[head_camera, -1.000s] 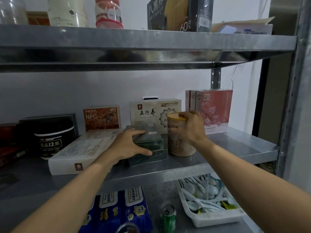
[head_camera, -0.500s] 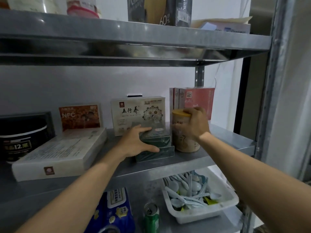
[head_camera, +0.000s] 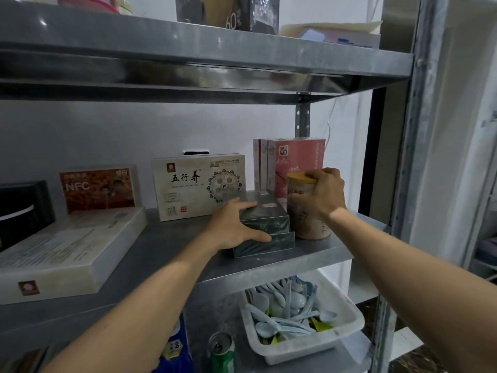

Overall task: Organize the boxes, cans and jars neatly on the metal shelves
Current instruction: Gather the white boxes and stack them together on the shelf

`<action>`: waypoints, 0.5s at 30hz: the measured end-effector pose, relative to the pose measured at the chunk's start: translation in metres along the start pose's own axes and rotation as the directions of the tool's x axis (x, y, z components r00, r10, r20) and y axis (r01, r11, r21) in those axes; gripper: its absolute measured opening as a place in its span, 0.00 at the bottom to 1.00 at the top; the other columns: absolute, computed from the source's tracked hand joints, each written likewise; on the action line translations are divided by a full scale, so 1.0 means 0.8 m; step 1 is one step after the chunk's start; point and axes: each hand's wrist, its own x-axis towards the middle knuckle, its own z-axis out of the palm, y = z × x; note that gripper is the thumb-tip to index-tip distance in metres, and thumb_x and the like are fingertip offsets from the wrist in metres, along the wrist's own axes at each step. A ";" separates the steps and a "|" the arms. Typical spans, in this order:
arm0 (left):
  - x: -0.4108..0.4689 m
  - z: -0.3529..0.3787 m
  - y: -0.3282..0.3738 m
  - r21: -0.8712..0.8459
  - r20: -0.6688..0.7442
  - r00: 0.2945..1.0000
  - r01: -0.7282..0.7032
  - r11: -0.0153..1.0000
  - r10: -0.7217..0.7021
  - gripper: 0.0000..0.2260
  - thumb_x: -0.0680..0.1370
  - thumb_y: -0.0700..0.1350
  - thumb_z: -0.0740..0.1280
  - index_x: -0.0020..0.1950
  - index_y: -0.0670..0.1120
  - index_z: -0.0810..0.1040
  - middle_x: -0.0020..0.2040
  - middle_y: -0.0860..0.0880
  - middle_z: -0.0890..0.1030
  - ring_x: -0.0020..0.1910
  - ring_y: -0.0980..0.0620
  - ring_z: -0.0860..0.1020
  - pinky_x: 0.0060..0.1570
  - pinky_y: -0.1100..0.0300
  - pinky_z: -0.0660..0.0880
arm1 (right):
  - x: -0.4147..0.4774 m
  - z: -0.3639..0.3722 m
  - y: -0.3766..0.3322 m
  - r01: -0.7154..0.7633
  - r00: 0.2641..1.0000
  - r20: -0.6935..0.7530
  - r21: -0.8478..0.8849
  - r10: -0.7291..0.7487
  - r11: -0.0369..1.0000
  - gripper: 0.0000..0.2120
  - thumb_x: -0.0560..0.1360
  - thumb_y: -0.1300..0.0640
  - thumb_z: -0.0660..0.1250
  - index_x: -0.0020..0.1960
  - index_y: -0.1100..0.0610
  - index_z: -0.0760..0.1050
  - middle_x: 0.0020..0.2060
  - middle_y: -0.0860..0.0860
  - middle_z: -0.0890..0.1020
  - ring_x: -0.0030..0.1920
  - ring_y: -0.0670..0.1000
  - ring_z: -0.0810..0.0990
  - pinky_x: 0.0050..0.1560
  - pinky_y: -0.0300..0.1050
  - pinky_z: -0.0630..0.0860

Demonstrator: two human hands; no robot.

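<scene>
Metal shelf, middle level: both of my arms reach forward and up to it from the lower corners of the view. My left hand lies palm-down against the left side of two dark green boxes, stacked one on the other. The fingers spread over the top box and the thumb runs along the front of the bottom box; the grasp is wide and flat, pressing rather than closing around the stack. My left forearm rises diagonally from lower left.

My right hand wraps the upper part of a round can from its right side, fingers curled over the yellow lid. The wrist is bent slightly down and the forearm comes in from lower right.

The can stands upright, long axis vertical, on the shelf just right of the green stack. I cannot tell whether the two touch. The green boxes lie flat, long axis running left to right, front faces turned toward me. Behind them stands a cream box, upright and facing forward; a pink box stands upright behind the can.
</scene>
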 end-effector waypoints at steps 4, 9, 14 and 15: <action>0.007 0.014 0.014 0.033 0.008 1.000 -0.023 0.999 0.022 0.43 0.60 0.57 0.81 0.73 0.55 0.68 0.78 0.49 0.59 0.76 0.47 0.57 0.72 0.51 0.56 | 0.004 -0.008 0.008 -0.022 1.000 -0.004 -0.012 0.022 1.000 0.30 0.66 0.53 0.78 0.66 0.57 0.76 0.65 0.59 0.68 0.65 0.60 0.68 0.65 0.48 0.69; 0.011 0.018 0.017 0.053 0.003 1.000 -0.025 0.998 0.025 0.43 0.61 0.58 0.80 0.74 0.55 0.68 0.77 0.49 0.60 0.75 0.47 0.58 0.72 0.51 0.57 | 0.006 -0.009 0.012 -0.036 0.999 -0.001 -0.015 0.036 0.999 0.31 0.66 0.52 0.78 0.67 0.57 0.74 0.66 0.58 0.67 0.66 0.60 0.68 0.66 0.48 0.69; 0.011 0.018 0.017 0.043 0.003 1.000 -0.015 0.999 0.015 0.43 0.61 0.58 0.80 0.73 0.55 0.68 0.77 0.49 0.60 0.75 0.47 0.59 0.72 0.51 0.58 | 0.008 -0.006 0.016 -0.051 0.999 0.015 0.007 0.051 0.999 0.34 0.66 0.51 0.78 0.68 0.58 0.73 0.66 0.58 0.67 0.66 0.59 0.67 0.67 0.49 0.69; 0.011 0.018 0.017 0.041 0.005 1.000 -0.014 0.999 0.014 0.43 0.61 0.58 0.80 0.74 0.55 0.68 0.77 0.49 0.59 0.75 0.47 0.59 0.72 0.51 0.57 | 0.008 -0.006 0.016 -0.048 0.999 0.022 0.002 0.048 0.999 0.35 0.65 0.50 0.79 0.68 0.58 0.73 0.66 0.58 0.67 0.66 0.59 0.67 0.67 0.49 0.69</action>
